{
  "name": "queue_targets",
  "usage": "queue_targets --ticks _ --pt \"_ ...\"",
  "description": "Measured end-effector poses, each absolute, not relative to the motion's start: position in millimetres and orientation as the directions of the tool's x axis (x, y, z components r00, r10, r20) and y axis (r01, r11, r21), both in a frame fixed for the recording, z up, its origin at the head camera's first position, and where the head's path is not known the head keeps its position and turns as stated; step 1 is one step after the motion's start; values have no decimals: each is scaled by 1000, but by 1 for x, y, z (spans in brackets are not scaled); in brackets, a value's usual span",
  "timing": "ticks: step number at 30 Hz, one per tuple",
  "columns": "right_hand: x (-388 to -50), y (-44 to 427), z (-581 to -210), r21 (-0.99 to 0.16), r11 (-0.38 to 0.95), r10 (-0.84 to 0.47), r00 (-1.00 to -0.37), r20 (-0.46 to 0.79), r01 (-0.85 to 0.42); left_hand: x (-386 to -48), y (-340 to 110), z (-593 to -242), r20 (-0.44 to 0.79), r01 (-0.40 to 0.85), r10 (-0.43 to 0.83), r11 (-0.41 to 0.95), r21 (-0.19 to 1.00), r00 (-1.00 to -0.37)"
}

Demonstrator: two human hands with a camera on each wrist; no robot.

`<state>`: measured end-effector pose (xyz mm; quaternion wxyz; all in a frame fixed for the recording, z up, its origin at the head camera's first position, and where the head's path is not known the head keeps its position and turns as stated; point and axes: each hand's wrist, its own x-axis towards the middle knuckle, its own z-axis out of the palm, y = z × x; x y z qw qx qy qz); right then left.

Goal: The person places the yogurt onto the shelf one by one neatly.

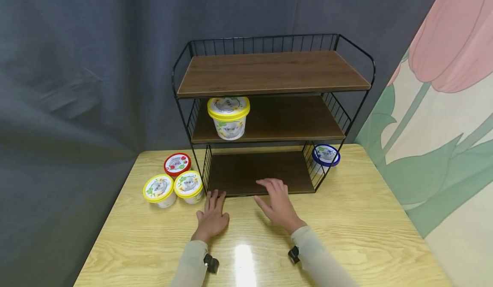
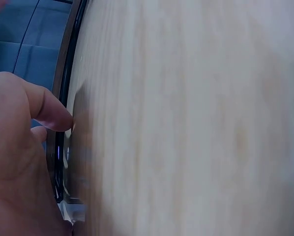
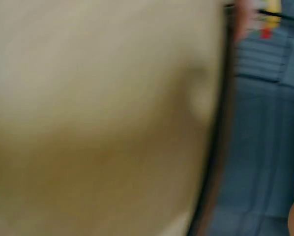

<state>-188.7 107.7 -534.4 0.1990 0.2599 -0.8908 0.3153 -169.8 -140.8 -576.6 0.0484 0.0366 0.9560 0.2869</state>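
A three-tier rack (image 1: 269, 132) with brown boards and a black wire frame stands at the back of the table. My left hand (image 1: 212, 220) lies with fingers spread near the rack's front left foot; whether its fingertips touch the bottom board (image 1: 262, 171) cannot be told. Farther right, my right hand (image 1: 279, 203) reaches over the front edge of that board, fingers loosely bent and holding nothing. On the middle board sits a yellow-lidded tub (image 1: 229, 119), toward the left. In the left wrist view, the thumb (image 2: 53, 113) is near the table edge-on beside the board's dark rim.
Left of the rack, two more yellow-lidded tubs (image 1: 158, 189) and a red-lidded tub (image 1: 178, 164) stand close together. A blue-lidded tub (image 1: 325, 156) stands at the right, partly behind the side wires. Dark curtain (image 1: 96, 86) hangs behind the wooden table (image 1: 346, 227).
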Motion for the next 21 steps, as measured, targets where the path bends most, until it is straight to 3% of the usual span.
queue_targets --ticks 7,17,21 --pt "-191 180 -557 -308 770 -366 -783 504 -558 -171 -145 -582 -81 49 111 837 544 -991" --pt "-182 265 -560 70 897 -392 -711 584 -437 -170 -145 -581 -77 60 123 831 553 -989" --pt "-181 284 -572 58 926 -342 -762 550 -374 -170 -144 -581 -68 63 121 831 553 -990"
